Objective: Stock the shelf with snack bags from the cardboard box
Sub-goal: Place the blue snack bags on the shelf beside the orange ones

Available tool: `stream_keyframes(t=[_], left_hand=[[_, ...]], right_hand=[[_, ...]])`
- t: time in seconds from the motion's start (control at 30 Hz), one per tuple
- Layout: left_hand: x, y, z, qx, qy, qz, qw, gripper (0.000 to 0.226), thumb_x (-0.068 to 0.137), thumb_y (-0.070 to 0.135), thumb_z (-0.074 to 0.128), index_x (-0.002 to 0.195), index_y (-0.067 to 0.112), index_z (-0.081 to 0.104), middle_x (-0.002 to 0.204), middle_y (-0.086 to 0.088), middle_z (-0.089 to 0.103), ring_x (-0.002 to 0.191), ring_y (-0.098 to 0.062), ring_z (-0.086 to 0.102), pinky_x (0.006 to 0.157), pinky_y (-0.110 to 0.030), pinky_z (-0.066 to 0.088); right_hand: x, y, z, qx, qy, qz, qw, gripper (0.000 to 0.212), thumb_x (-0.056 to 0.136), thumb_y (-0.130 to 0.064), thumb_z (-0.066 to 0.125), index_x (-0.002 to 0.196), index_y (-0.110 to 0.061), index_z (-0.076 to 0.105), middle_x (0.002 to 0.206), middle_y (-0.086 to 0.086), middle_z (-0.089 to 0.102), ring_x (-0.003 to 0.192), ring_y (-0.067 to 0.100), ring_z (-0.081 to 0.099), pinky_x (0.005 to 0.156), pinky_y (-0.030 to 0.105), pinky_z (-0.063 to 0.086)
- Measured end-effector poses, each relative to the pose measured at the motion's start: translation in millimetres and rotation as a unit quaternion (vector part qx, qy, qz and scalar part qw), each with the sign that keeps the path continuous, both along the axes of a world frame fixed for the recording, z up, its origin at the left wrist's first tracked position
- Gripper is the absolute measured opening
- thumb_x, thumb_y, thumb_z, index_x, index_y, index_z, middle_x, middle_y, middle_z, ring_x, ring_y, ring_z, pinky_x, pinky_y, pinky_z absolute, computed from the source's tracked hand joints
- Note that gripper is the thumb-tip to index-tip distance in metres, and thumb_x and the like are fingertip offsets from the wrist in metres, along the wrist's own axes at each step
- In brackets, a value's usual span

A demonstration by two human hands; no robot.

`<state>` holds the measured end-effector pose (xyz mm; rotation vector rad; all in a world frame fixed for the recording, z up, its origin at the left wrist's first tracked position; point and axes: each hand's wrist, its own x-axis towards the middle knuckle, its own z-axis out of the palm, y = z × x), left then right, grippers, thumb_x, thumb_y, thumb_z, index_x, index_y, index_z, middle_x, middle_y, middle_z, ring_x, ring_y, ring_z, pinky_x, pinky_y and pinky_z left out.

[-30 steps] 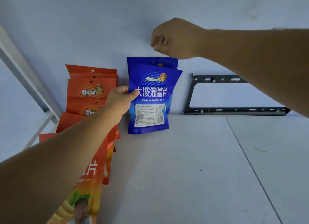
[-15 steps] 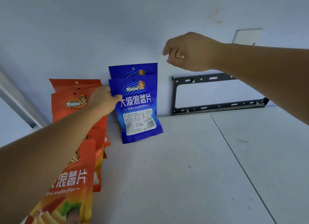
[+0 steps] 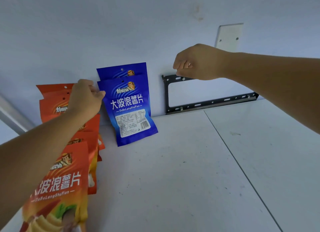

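Stocking in progress: a front blue bag (image 3: 131, 110) of snacks is pinched at its upper left edge by the left hand (image 3: 84, 100). The thumb tip is laid on the printed face, and the curled fingers are mostly hidden behind the hand. The bag is stood upright on the white shelf (image 3: 173, 179), its foot set slightly forward and its top tilted back against a second blue bag (image 3: 121, 70), which is leaned on the pale wall (image 3: 121, 23) directly behind it. Only the top strip of that rear bag, with its hanging hole, is seen above the front one.

The right hand (image 3: 197, 62) is held in the air to the right of the blue bags and apart from them, knuckles up, its fingers curled inward on nothing. It is seen in front of the upper left corner of a black metal bracket (image 3: 207, 104) fixed to the wall just above the shelf.

Left of the blue bags, orange bags (image 3: 52, 107) are lined up in a row from the wall toward the camera, partly covered by the left forearm. The nearest orange bag (image 3: 60, 185) is seen at the lower left. A white plate (image 3: 229, 36) with two screws is mounted on the wall above the right wrist, and a grey upright (image 3: 10, 114) is blurred at the far left.
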<state>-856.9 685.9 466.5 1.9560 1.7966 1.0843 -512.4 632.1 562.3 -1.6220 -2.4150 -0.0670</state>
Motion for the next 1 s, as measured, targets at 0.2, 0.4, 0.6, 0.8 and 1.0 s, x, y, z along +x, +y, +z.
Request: stream_keyframes(t=[0.2,0.4,0.6,0.8,1.0], left_hand=[[3.3,-25.2,11.8,0.001,0.029,-0.089,0.996,0.026,0.096,0.027,0.063,0.117,0.012,0.061,0.100,0.003,0.063,0.095,-0.012,0.059,0.064,-0.020,0.045],[58.2,-40.5,22.5,-0.069,0.054,-0.237,0.968,0.014,0.094,0.028,0.067,0.108,0.028,0.069,0.094,0.013,0.068,0.086,-0.003,0.065,0.072,-0.024,0.055],[143.3,-76.9,36.7,-0.121,0.023,-0.356,0.926,0.014,0.091,0.023,0.070,0.105,0.027,0.073,0.094,0.006,0.076,0.091,-0.007,0.072,0.092,-0.029,0.056],[263.9,-146.3,42.1,-0.128,0.048,-0.432,0.891,0.008,0.089,0.030,0.073,0.096,0.032,0.073,0.092,0.007,0.077,0.090,-0.009,0.072,0.093,-0.034,0.055],[396.2,-247.3,30.7,-0.141,0.075,-0.521,0.838,0.011,0.089,0.030,0.073,0.100,0.027,0.073,0.095,0.003,0.075,0.088,-0.008,0.072,0.087,-0.026,0.056]], right_hand=[[0.4,-11.9,-15.5,-0.078,0.019,-0.032,0.996,0.022,0.095,-0.035,0.064,0.112,-0.021,0.068,0.097,-0.014,0.065,0.095,0.010,0.063,0.092,0.029,0.049],[17.0,-53.6,-24.0,-0.108,0.062,-0.096,0.987,0.024,0.095,-0.036,0.065,0.115,-0.024,0.069,0.103,-0.016,0.065,0.099,0.007,0.061,0.088,0.024,0.045],[70.0,-127.8,-18.8,-0.121,0.082,-0.159,0.976,0.020,0.094,-0.036,0.065,0.111,-0.027,0.070,0.101,-0.018,0.066,0.098,0.008,0.062,0.075,0.016,0.043],[148.0,-226.0,-33.2,-0.101,0.159,-0.265,0.946,0.016,0.091,-0.030,0.068,0.098,-0.019,0.076,0.103,-0.008,0.073,0.096,0.016,0.068,0.081,0.029,0.055],[235.5,-358.7,-58.6,-0.102,0.203,-0.369,0.901,0.020,0.090,-0.030,0.072,0.104,-0.017,0.076,0.103,-0.002,0.075,0.094,0.019,0.070,0.086,0.033,0.056]])
